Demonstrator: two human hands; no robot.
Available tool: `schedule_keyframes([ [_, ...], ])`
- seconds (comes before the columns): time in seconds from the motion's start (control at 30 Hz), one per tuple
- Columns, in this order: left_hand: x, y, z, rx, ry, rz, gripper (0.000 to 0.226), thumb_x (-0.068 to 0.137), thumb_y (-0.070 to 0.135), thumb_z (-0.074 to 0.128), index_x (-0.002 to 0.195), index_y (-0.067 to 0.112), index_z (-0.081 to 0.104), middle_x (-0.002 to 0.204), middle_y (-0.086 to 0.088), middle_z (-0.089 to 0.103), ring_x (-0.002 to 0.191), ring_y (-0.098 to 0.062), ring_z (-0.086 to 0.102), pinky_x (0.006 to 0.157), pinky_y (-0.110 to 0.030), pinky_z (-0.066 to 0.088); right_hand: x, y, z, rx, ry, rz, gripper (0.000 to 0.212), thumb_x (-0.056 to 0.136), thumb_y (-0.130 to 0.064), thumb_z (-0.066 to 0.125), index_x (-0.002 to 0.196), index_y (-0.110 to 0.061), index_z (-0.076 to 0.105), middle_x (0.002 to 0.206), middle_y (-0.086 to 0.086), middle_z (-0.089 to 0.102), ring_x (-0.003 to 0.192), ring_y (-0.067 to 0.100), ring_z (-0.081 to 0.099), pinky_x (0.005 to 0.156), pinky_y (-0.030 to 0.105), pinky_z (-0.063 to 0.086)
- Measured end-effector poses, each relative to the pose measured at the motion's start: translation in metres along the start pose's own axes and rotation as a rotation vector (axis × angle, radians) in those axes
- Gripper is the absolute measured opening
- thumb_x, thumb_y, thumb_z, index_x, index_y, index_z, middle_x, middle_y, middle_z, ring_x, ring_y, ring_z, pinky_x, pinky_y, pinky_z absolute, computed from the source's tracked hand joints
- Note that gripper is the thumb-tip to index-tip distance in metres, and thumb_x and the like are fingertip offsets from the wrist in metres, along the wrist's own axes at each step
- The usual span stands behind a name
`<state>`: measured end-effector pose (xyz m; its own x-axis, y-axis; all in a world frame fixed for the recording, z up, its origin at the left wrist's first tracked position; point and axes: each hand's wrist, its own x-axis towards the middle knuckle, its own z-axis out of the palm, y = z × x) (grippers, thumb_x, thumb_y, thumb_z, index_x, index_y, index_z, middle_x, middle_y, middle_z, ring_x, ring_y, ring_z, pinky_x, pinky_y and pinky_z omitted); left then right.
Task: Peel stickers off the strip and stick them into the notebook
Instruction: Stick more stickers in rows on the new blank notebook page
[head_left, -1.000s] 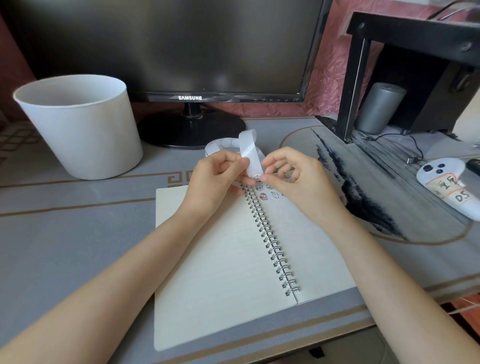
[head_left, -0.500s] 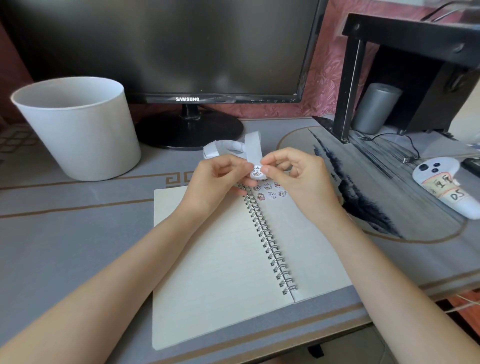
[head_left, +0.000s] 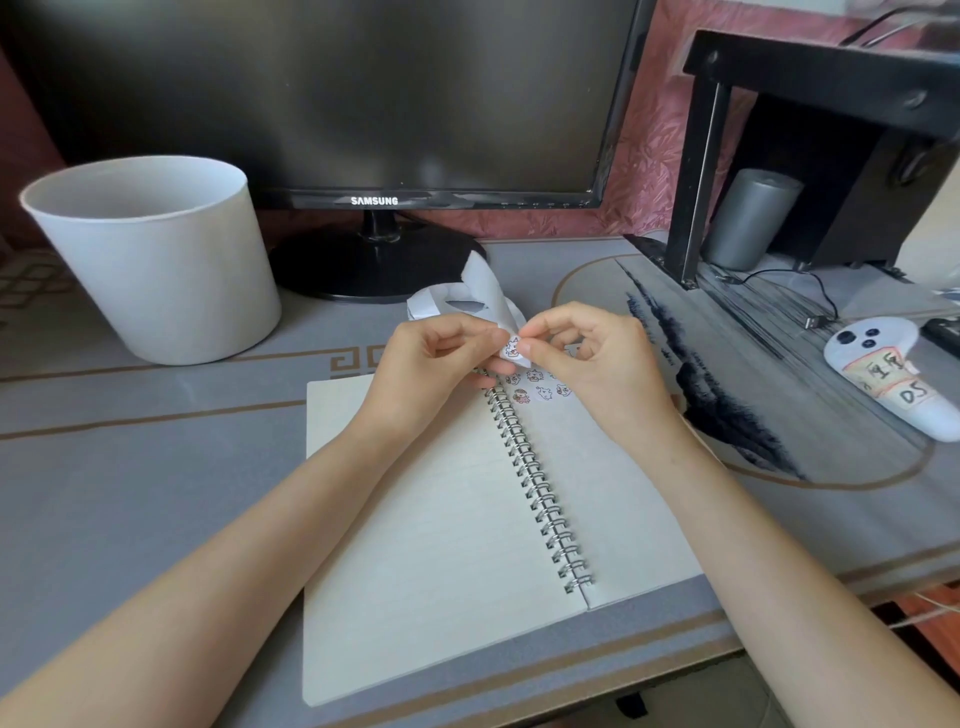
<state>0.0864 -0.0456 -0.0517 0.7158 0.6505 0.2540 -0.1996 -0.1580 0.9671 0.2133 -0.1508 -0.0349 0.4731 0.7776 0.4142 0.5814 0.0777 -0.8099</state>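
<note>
1. Spiral notebook (head_left: 441, 519) lies open and flat with nothing pinning it. A hard press when the sticker lands could slide it, or the sticker could land crooked.
2. Left hand (head_left: 426, 364) hovers over the notebook's top edge, left of the coil, with its fingers pinched on the backing strip. If that pinch slackens, I judge the strip would follow the pull instead of releasing the sticker.
3. Right hand (head_left: 597, 364), over the notebook's top right, has its thumb and forefinger closed on the sticker's edge. Too much fingertip on the glue side could weaken its hold or crease it.
4. Backing strip (head_left: 485, 291) curls up and away beyond the notebook's top edge. Its loose loop could swing down and catch the exposed adhesive.
5. Cartoon sticker (head_left: 511, 349) sits between the two pinches, just above the notebook's coil. A fast or sideways peel risks tearing it or folding it onto itself.
6. Stuck stickers (head_left: 540, 389) cluster at the top of the notebook's right page. Careless placement could overlap them.
</note>
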Motion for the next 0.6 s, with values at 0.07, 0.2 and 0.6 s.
schedule_keyframes([
  [0.07,-0.0001,0.0004,0.0001,-0.01,-0.006,-0.002,0.011,0.09,0.01,0.061,0.084,0.011,0.07,0.078,-0.001,0.073,0.077,-0.016,0.071,0.066,-0.022,0.056,0.0006,0.0015,0.0006,0.001,0.002,0.006,0.009,0.079,-0.01,0.073,0.082,-0.018,0.071,0.069,-0.013,0.066,0.057,-0.002,0.051,0.057,0.008,0.036],
  [0.2,-0.0003,0.0009,0.0,-0.007,-0.009,0.002,0.011,0.09,0.009,0.061,0.084,0.011,0.07,0.077,-0.001,0.073,0.076,-0.015,0.071,0.065,-0.021,0.055,0.0015,0.0027,0.0005,0.004,0.006,0.01,0.01,0.079,-0.01,0.073,0.082,-0.019,0.071,0.071,-0.012,0.067,0.063,0.0,0.054,0.061,0.013,0.041],
  [0.6,0.0003,0.0009,0.0003,-0.016,0.02,-0.049,0.013,0.09,0.008,0.06,0.082,0.005,0.069,0.079,-0.006,0.072,0.076,-0.018,0.072,0.069,-0.023,0.057,-0.001,0.0027,-0.0003,-0.166,-0.034,-0.087,0.004,0.081,-0.016,0.071,0.081,-0.018,0.067,0.081,-0.012,0.059,0.06,0.004,0.05,0.061,0.015,0.032],
])
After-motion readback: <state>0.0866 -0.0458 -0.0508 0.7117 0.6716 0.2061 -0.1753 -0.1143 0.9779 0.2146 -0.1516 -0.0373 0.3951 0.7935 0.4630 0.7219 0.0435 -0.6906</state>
